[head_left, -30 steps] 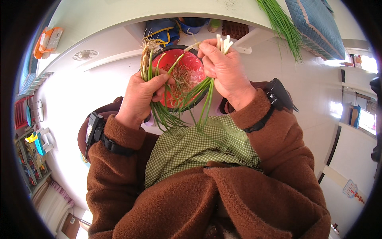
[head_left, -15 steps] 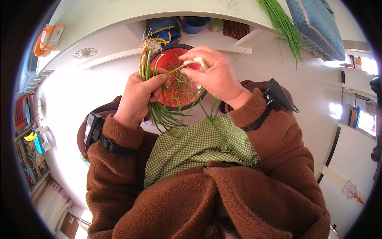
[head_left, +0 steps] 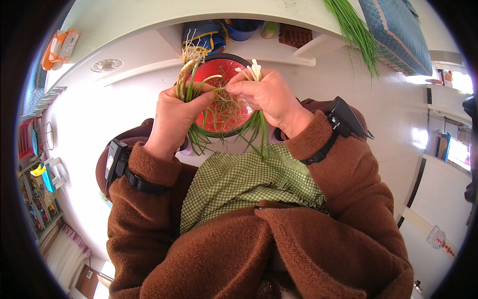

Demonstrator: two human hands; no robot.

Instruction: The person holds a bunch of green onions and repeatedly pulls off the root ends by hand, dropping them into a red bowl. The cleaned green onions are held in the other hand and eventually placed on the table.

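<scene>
We look down at two hands over a red tub (head_left: pixel 219 65) with a dark rim. The left hand (head_left: pixel 174 112) is curled around a bunch of rooty green onions (head_left: pixel 184 82), with the stringy roots pointing up and the green leaves hanging below. The right hand (head_left: pixel 269 97) is curled around some clean onions (head_left: pixel 255 71) with white ends up, while its thumb and finger pinch near a thin stalk that sticks out from the left hand. Dry brown scraps (head_left: pixel 225 107) lie in the tub.

We see a long pale counter (head_left: pixel 199 11) bending across the top. More green leaves (head_left: pixel 351 32) lie on its right part and hang over its edge, beside a blue quilted thing (head_left: pixel 396 37); it may be a padded cover, but we can't be sure so near the bent rim. An orange and white packet (head_left: pixel 60 50) is at the left end. Under the counter we spot a blue bag (head_left: pixel 201 35) with yellow trim, a blue bucket (head_left: pixel 241 35) and a brown basket (head_left: pixel 295 37). The floor (head_left: pixel 343 79) is pale and shiny. Far left stand shelves (head_left: pixel 40 199) full of small things.
</scene>
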